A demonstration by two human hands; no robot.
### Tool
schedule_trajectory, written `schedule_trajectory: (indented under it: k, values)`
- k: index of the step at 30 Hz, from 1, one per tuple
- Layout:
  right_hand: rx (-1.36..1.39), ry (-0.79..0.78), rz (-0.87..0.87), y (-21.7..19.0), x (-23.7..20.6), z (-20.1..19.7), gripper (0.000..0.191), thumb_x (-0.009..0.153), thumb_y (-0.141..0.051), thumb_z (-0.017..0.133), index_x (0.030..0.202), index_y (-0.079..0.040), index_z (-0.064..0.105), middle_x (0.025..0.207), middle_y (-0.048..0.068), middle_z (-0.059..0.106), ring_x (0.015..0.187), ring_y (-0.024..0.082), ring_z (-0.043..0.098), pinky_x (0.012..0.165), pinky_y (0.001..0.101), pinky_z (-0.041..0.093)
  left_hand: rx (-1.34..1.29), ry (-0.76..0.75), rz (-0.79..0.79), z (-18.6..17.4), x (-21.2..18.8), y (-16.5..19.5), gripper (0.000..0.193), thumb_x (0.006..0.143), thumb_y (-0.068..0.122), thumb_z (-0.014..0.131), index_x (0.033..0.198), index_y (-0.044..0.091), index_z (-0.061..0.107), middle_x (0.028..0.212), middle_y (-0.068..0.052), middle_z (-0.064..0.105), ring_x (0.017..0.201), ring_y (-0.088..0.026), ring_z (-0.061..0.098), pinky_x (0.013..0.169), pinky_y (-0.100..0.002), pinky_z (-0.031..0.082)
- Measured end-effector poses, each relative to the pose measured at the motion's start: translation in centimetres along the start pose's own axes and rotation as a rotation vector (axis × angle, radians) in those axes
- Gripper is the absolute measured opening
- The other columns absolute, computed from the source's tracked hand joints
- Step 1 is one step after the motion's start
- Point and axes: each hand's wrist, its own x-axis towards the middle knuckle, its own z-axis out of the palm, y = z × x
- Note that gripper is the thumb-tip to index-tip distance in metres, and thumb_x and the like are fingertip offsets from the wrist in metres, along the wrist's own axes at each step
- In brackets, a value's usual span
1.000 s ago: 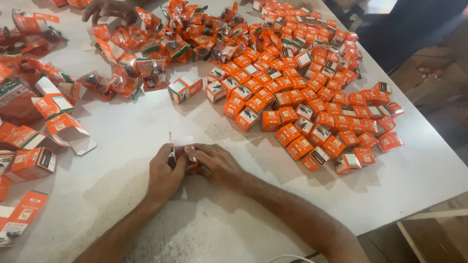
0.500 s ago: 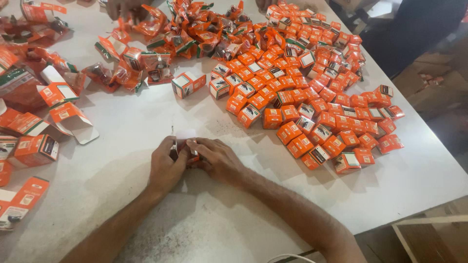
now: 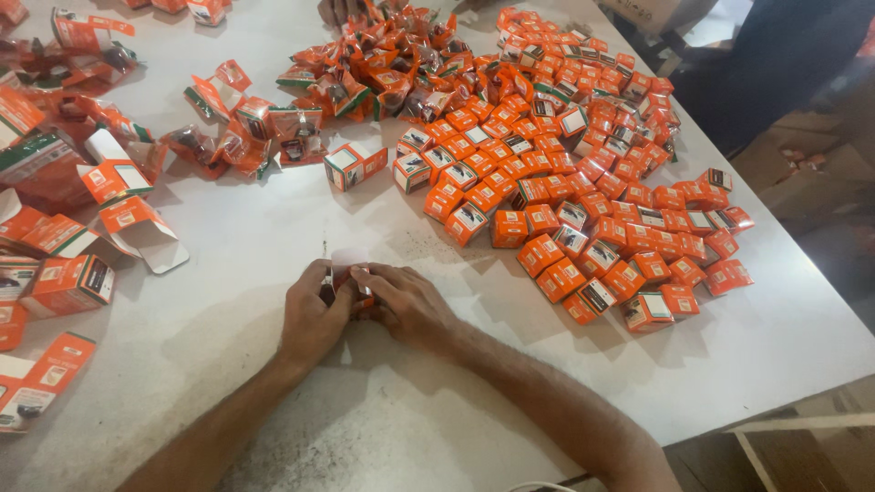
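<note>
Both my hands rest together on the white table (image 3: 273,410), just in front of me. My left hand (image 3: 313,314) and my right hand (image 3: 406,301) are curled inward, fingertips meeting, and between them they pinch a small orange box (image 3: 351,290) that is mostly hidden by my fingers; I can only see a sliver of orange and a pale flap sticking up above it. Beyond my hands, one closed orange-and-white box (image 3: 355,164) stands alone on the bare table. To the right of it spreads a wide heap of closed orange boxes (image 3: 583,182), packed side by side. Farther off lies a pile of crumpled clear and orange packets (image 3: 383,77). On my left sit flattened and half-folded orange cartons (image 3: 68,237). Another person's hand (image 3: 339,11) shows at the far edge.
</note>
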Motion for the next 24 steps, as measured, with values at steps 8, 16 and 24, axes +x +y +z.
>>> schedule_trajectory:
  k: [8,16,24]
  values:
    - [-0.009,0.011,-0.002,-0.17,0.11,-0.13,0.062,0.086,-0.011,0.08,0.142,-0.004,0.054,0.135,0.018,0.064,0.126,0.037,0.063,0.103,0.0461,0.051,0.098,0.035,0.044,-0.04,0.15,-0.08,0.015,0.094,0.014,0.067,0.1,0.0,0.064,0.072,-0.005,0.069,0.056,-0.008,0.061,0.05,-0.028,0.05]
    - [0.012,0.022,-0.001,0.02,0.14,0.13,0.061,0.086,-0.012,0.081,0.141,-0.005,0.055,0.135,0.017,0.065,0.125,0.036,0.063,0.103,0.0458,0.051,0.104,0.035,0.028,-0.07,0.28,-0.31,0.015,0.093,0.014,0.066,0.1,0.001,0.064,0.072,-0.005,0.069,0.056,-0.008,0.06,0.051,-0.029,0.05]
    - [0.016,0.01,0.024,-0.19,0.24,-0.09,0.062,0.086,-0.01,0.081,0.141,-0.006,0.054,0.137,0.017,0.064,0.126,0.036,0.063,0.104,0.0451,0.051,0.071,0.023,0.049,-0.24,0.33,-0.05,0.014,0.092,0.012,0.065,0.098,0.0,0.062,0.074,-0.004,0.068,0.059,-0.006,0.059,0.052,-0.027,0.051]
